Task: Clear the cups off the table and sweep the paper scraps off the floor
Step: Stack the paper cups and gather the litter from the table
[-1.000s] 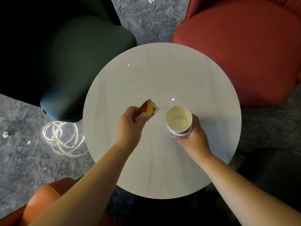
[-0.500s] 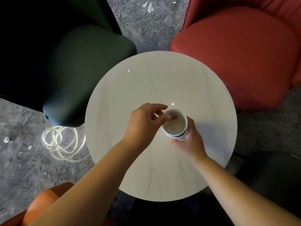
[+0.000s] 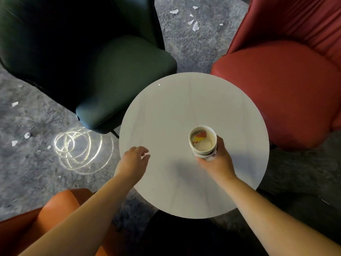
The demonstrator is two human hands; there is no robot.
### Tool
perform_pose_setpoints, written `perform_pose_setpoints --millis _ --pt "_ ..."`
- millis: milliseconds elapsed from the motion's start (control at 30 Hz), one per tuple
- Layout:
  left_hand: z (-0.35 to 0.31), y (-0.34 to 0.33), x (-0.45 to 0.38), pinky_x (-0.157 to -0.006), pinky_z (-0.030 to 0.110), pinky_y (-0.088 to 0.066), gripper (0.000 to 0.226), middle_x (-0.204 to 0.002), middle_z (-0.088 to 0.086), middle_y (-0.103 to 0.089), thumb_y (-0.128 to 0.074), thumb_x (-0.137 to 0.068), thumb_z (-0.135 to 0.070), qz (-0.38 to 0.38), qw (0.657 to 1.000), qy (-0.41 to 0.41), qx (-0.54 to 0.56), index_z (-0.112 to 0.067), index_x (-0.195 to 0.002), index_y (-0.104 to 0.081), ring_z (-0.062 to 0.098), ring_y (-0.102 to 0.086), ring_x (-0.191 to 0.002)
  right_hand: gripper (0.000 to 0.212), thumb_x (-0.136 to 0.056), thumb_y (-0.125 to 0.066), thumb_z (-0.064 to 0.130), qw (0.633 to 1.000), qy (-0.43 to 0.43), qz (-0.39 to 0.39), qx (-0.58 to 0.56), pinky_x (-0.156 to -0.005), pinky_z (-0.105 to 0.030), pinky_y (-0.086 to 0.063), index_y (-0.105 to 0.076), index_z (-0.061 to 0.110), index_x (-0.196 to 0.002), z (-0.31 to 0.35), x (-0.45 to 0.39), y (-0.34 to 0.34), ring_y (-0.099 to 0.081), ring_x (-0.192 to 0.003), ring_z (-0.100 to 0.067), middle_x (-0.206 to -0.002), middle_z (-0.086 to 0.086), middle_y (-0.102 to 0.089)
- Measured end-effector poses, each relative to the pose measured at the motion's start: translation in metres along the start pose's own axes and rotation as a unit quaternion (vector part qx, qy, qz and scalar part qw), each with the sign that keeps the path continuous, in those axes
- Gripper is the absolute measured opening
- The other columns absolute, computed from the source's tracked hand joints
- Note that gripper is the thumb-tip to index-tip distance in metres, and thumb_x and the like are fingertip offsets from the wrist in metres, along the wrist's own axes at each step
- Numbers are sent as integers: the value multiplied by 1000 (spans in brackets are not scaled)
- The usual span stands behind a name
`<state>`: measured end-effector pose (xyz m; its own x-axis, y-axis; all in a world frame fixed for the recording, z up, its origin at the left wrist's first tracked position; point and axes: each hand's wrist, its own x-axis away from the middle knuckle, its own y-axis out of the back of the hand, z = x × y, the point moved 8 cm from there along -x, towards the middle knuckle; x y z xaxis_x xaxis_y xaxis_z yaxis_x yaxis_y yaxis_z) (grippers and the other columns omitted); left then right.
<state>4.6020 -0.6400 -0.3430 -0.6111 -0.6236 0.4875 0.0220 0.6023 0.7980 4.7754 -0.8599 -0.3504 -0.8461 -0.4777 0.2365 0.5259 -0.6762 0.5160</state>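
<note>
My right hand [image 3: 216, 164] grips a stack of white paper cups [image 3: 203, 142] just above the round white table [image 3: 184, 111]. A crumpled red and yellow cup [image 3: 200, 138] lies inside the top cup. My left hand [image 3: 133, 159] hovers over the table's left edge, empty, its fingers loosely curled. White paper scraps [image 3: 193, 24] lie on the grey carpet beyond the table, and more paper scraps [image 3: 14, 143] lie on the floor at the left.
A dark green armchair [image 3: 88, 67] stands at the back left and a red armchair [image 3: 287, 89] at the right. An orange seat [image 3: 60, 207] is near my left arm. A glowing coil of light strip [image 3: 79, 148] lies on the carpet left of the table.
My left hand dropped the crumpled red and yellow cup into the stack and drew back to the left, empty. The camera view tilted up, showing more floor.
</note>
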Motion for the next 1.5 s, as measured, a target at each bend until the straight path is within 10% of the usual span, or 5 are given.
perform_pose_setpoints --millis 233,467,1500 --pt "62 37 46 -106 44 -39 42 -141 1 -47 -44 -99 -40 -1 995 64 -82 -23 -138 -46 23 -39 -132 69 -65 -84 18 996 33 78 17 -70 -17 -40 -39 41 -113 70 4 -34 -58 -92 -10 -99 25 -55" --pt "137 98 58 -105 44 -37 47 -144 0 -43 -43 -98 -42 -33 993 70 -89 -23 -140 -42 24 -36 -134 73 -65 -86 27 984 99 138 55 -81 -31 -51 -41 32 -122 161 10 -108 -59 -99 -15 -111 15 -55" --pt "428 360 -84 -112 38 -27 53 -148 -5 -40 -45 -97 -47 -126 979 133 -88 -24 -143 -36 19 -30 -139 67 -67 -85 26 946 174 273 27 -81 -19 -42 -39 39 -114 472 -92 -482 -56 -99 -7 -105 18 -57"
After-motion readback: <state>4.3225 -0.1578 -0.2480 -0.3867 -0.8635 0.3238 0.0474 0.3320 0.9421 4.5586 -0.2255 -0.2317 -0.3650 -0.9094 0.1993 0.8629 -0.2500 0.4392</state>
